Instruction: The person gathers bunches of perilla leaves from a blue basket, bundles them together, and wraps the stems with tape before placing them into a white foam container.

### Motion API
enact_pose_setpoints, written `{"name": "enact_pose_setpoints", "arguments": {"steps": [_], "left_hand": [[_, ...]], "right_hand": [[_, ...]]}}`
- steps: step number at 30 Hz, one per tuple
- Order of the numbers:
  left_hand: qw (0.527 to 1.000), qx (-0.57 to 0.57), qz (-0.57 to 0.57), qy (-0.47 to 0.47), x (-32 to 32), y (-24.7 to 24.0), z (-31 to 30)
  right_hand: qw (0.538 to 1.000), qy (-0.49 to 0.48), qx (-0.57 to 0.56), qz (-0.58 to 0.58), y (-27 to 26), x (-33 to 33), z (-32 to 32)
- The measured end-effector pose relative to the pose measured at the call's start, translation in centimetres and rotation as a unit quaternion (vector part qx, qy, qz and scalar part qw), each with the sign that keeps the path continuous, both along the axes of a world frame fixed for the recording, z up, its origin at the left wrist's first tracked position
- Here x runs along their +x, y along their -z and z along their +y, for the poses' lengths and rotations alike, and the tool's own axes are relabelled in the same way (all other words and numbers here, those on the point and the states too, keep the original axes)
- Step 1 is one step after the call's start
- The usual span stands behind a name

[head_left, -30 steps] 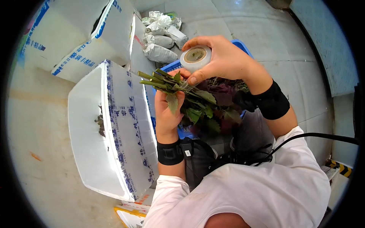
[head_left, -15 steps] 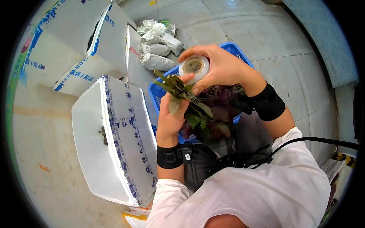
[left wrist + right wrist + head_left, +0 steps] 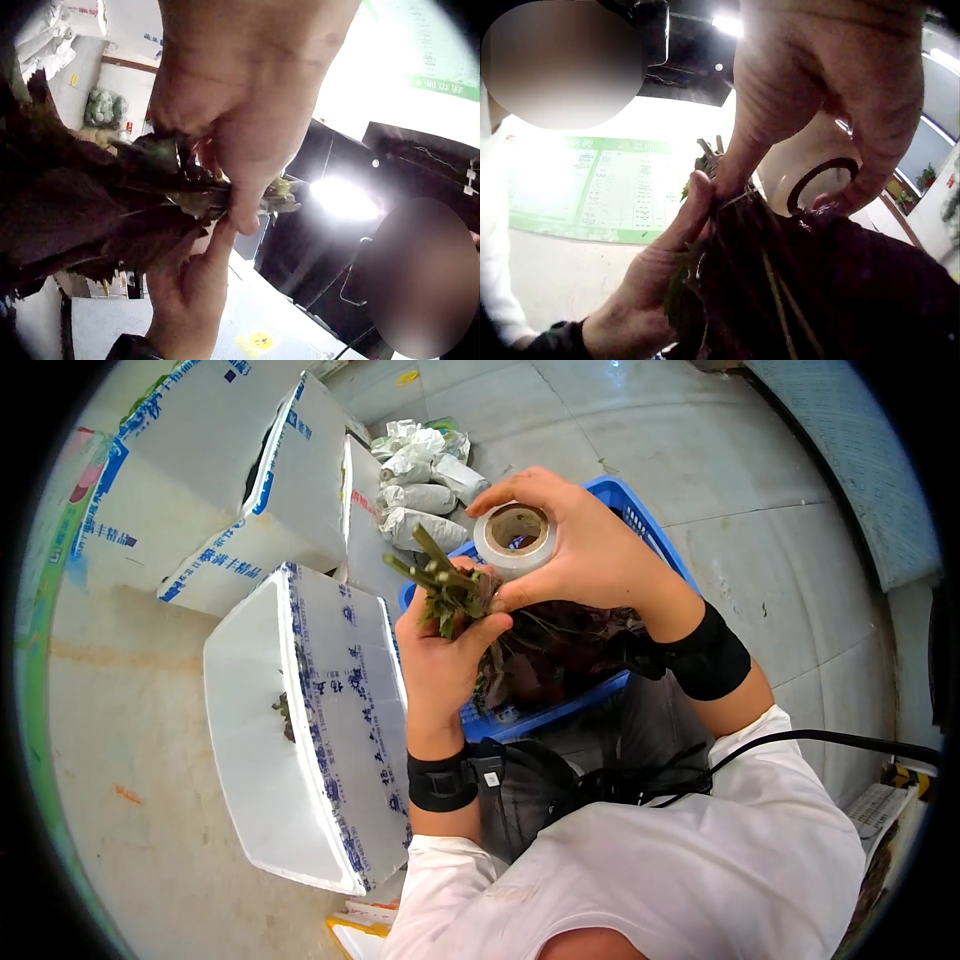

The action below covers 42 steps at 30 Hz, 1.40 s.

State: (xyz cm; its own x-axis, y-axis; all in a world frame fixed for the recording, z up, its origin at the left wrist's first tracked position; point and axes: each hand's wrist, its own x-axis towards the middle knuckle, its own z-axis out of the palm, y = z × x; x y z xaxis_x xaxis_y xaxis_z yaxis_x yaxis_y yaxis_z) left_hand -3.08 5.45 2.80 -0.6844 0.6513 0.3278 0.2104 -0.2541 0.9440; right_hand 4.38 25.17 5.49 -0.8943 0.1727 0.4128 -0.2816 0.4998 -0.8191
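A bunch of leafy stems (image 3: 450, 592), green at the cut ends and dark purple in the leaves, is gripped by my left hand (image 3: 440, 660) with the thumb along it. My right hand (image 3: 590, 555) curls round a roll of clear tape (image 3: 515, 540), its thumb touching the stems beside the left thumb. In the right wrist view a thin clear band (image 3: 739, 199) crosses the stems close to both thumbs. The left wrist view has the stem ends (image 3: 281, 199) sticking out past the thumbs, and the dark leaves (image 3: 82, 210) spreading the other way.
A blue basket (image 3: 640, 520) with more purple leaves lies under the hands. To the left stands a white foam box (image 3: 240, 730) with a few leaves inside; white cartons (image 3: 200, 470) are behind it. Silvery wrapped packages (image 3: 420, 500) lie on the tiled floor.
The bunch has turned so its stem ends point more upward and its leaves hang lower. Both hands stay close together, the tape roll still in the right one.
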Motion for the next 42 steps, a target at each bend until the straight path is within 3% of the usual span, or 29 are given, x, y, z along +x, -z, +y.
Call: {"name": "enact_pose_setpoints", "arguments": {"steps": [1,3,4,6,11,14,17,18,20,22,24,25,26,28,29,33,36,39,42], "left_hand": [[0.999,0.003,-0.017,0.035,-0.4,-0.1,-0.4],[0.996,0.054,-0.044,0.049,-0.8,0.4,-0.6],[0.990,0.107,-0.068,0.066,-1.0,0.5,-0.6],[0.989,0.106,-0.090,0.045,-0.7,0.2,-0.6],[0.985,0.116,-0.112,0.068,0.0,0.5,0.2],[0.982,0.115,-0.118,0.095,-0.1,1.2,0.4],[0.991,0.074,0.017,0.112,-0.8,1.4,0.1],[0.991,0.074,0.017,0.112,-0.5,1.1,0.2],[0.999,0.022,-0.024,0.012,0.4,-0.2,0.8],[0.999,0.031,-0.029,-0.015,0.7,-0.4,1.0],[0.984,-0.051,0.147,-0.081,0.4,0.1,0.6],[0.972,-0.046,0.221,-0.068,0.0,0.2,0.5],[0.972,-0.047,0.221,-0.069,-0.1,-0.1,0.3],[0.987,-0.097,0.113,-0.068,-0.1,-0.9,0.0],[0.995,-0.067,0.060,-0.049,0.0,-1.3,-0.1],[0.996,0.060,-0.036,0.051,-0.5,-0.6,-1.1],[0.990,0.068,-0.078,0.098,-1.1,-0.9,-1.2],[0.979,0.095,-0.113,0.139,-0.9,0.1,-0.5],[0.965,0.128,-0.154,0.168,-1.1,0.7,0.0]], "right_hand": [[1.000,-0.002,-0.002,0.000,-0.4,0.1,0.1],[0.987,-0.120,-0.105,-0.022,-0.8,0.1,0.8],[0.987,-0.121,-0.106,-0.020,-0.6,-0.1,1.1],[0.969,-0.157,-0.192,0.004,0.1,-0.6,1.7],[0.977,-0.125,-0.160,-0.059,0.6,-1.1,1.5],[0.972,-0.165,-0.160,-0.048,1.2,-1.0,1.4],[0.980,-0.183,-0.081,0.014,2.0,-1.3,1.7],[0.974,-0.197,-0.111,0.014,2.3,-1.3,1.7],[0.967,-0.210,-0.140,0.015,2.2,-1.2,1.8],[0.976,-0.171,-0.132,0.018,1.9,-1.0,1.7],[0.982,-0.132,-0.129,0.025,1.9,-0.9,1.3],[0.987,-0.095,-0.127,0.030,2.0,-0.9,1.0],[0.987,-0.096,-0.128,0.031,2.1,-0.9,0.5],[0.996,-0.019,-0.077,0.051,2.2,-0.8,-0.2],[0.996,-0.019,-0.077,0.051,1.8,-0.7,0.0],[0.989,-0.099,-0.109,0.015,1.0,-0.9,1.7],[0.981,-0.135,-0.141,0.014,2.3,-2.1,2.8],[0.983,-0.153,-0.095,0.030,2.6,-2.6,2.7],[0.968,-0.188,-0.158,-0.043,2.2,-2.4,2.3]]}}
